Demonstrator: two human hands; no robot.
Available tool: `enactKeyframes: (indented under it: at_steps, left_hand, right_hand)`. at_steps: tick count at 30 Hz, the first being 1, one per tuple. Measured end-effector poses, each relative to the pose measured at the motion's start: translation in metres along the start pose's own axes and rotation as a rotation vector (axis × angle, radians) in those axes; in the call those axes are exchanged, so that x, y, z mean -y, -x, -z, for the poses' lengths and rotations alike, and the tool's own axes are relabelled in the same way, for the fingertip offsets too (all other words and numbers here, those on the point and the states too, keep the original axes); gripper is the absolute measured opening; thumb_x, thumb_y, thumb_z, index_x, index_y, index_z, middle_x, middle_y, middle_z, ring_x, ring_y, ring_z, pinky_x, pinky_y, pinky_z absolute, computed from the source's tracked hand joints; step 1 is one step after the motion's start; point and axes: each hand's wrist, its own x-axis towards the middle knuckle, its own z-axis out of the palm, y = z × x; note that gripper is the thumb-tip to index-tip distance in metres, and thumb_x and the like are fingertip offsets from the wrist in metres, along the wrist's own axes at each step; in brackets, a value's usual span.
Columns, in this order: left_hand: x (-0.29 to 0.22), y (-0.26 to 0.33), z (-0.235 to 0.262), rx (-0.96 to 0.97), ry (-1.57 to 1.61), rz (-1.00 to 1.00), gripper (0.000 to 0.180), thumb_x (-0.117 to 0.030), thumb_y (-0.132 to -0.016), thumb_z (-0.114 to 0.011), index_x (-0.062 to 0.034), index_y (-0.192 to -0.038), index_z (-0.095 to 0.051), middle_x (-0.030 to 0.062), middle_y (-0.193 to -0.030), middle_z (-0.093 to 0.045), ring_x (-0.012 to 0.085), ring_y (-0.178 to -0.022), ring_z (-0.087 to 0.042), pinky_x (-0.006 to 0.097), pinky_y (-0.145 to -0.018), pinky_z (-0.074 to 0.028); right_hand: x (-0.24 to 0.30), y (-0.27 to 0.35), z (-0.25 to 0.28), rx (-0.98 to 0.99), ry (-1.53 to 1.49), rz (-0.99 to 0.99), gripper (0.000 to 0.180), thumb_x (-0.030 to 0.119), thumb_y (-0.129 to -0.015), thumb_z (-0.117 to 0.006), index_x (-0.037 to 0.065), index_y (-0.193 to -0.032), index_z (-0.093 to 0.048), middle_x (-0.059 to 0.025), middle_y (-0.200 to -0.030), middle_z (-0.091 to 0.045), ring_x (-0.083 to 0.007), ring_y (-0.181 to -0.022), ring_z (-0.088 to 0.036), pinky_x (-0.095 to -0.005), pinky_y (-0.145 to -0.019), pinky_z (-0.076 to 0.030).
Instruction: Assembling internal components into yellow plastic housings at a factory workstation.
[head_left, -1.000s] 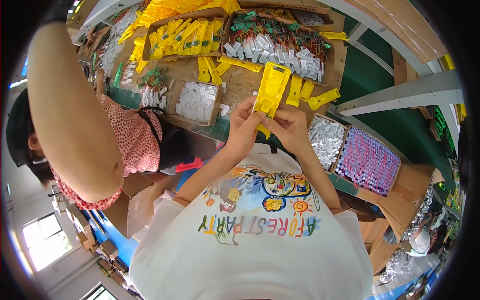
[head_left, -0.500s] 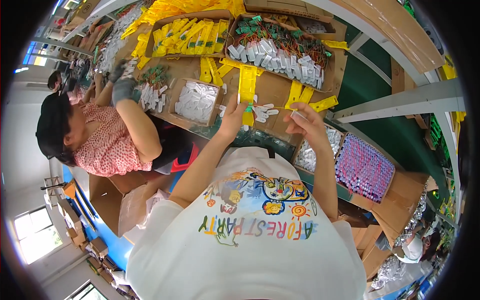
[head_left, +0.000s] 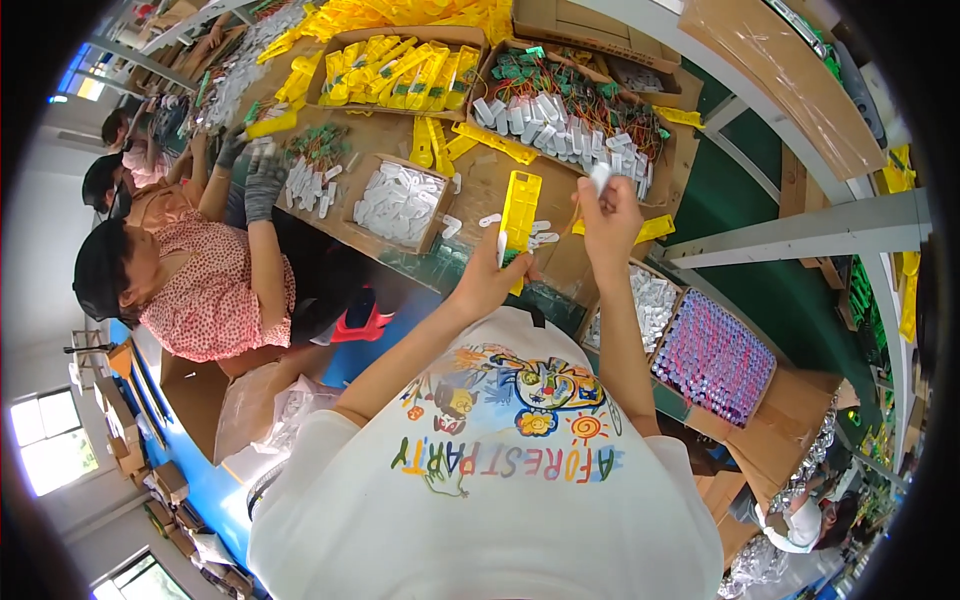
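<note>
My left hand (head_left: 486, 280) is closed around the lower end of a long, shallow yellow plastic housing (head_left: 520, 212), held slightly tilted above the table. A white piece shows by its left edge at my fingers. My right hand (head_left: 612, 228) is raised to the right of the housing, pinching a small white plastic block (head_left: 600, 177), slightly blurred. A thin orange wire seems to hang by those fingers; where it ends I cannot make out. Behind the housing, small white plastic pieces (head_left: 543, 236) lie on the cardboard-covered table. Another yellow housing (head_left: 655, 229) lies right of my right hand.
Beyond my hands stand a box of wired white blocks and green boards (head_left: 560, 110) and a box of yellow housings (head_left: 400, 75). White parts fill a box (head_left: 400, 205) at left. A tray of purple-pink parts (head_left: 715, 345) sits right. A co-worker's gloved hands (head_left: 262, 180) work at left.
My right hand has moved up and away from me with the white block. The yellow housing has shifted right and tilted in my left hand. The co-worker now holds up a yellow piece.
</note>
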Motion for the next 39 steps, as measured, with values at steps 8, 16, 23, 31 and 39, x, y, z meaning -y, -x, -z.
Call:
enactKeyframes:
  at_steps: [8, 16, 23, 31, 39]
  left_hand:
    - [0.000, 0.009, -0.015, -0.049, -0.357, 0.033, 0.044, -0.010, -0.087, -0.055, -0.0016, -0.124, -0.032, 0.0176, -0.088, -0.060, 0.0277, -0.066, -0.063, 0.036, -0.059, -0.050]
    - [-0.001, 0.024, -0.001, -0.115, -0.598, -0.155, 0.042, -0.017, -0.075, -0.063, -0.0083, -0.113, -0.049, 0.0205, -0.082, -0.060, 0.0393, -0.074, -0.060, 0.045, -0.063, -0.048]
    - [0.004, 0.017, 0.026, 0.012, -0.541, -0.245, 0.031, -0.011, -0.067, -0.069, -0.0021, -0.095, -0.059, 0.0181, -0.083, -0.060, 0.0332, -0.074, -0.059, 0.037, -0.065, -0.048]
    - [0.005, -0.134, 0.162, -0.387, -0.492, -0.113, 0.058, -0.025, -0.070, -0.074, -0.0037, -0.118, -0.050, 0.0213, -0.097, -0.063, 0.0335, -0.092, -0.063, 0.038, -0.077, -0.050]
    - [0.006, -0.212, 0.247, -0.717, -0.858, -0.394, 0.040, -0.024, -0.080, -0.066, 0.0001, -0.110, -0.055, 0.0181, -0.102, -0.060, 0.0328, -0.094, -0.058, 0.038, -0.080, -0.047]
  right_hand:
    - [0.020, 0.017, -0.016, 0.064, 0.654, 0.496, 0.024, 0.018, -0.086, -0.058, 0.011, -0.108, -0.064, -0.0081, -0.083, -0.061, -0.0251, -0.077, -0.056, -0.0355, -0.067, -0.044]
    - [-0.007, 0.008, -0.003, 0.583, -0.090, 0.017, 0.064, 0.043, -0.097, -0.025, -0.003, -0.082, -0.066, -0.0121, -0.084, -0.065, -0.0244, -0.084, -0.061, -0.0343, -0.083, -0.045]
    - [-0.012, -0.004, -0.029, 0.772, -0.244, -0.401, 0.072, 0.059, -0.092, -0.027, -0.001, -0.081, -0.065, -0.0092, -0.069, -0.064, -0.0151, -0.063, -0.060, -0.0235, -0.063, -0.046]
    - [-0.061, -0.045, -0.085, 0.318, -0.166, -0.414, 0.047, 0.042, -0.096, -0.039, 0.004, -0.121, -0.051, -0.0053, -0.103, -0.061, -0.0135, -0.087, -0.061, -0.0248, -0.075, -0.047]
    - [-0.138, -0.062, -0.193, 0.548, 0.397, -0.240, 0.027, 0.026, -0.088, -0.057, 0.002, -0.100, -0.058, -0.0106, -0.091, -0.063, -0.0220, -0.083, -0.062, -0.0310, -0.071, -0.048]
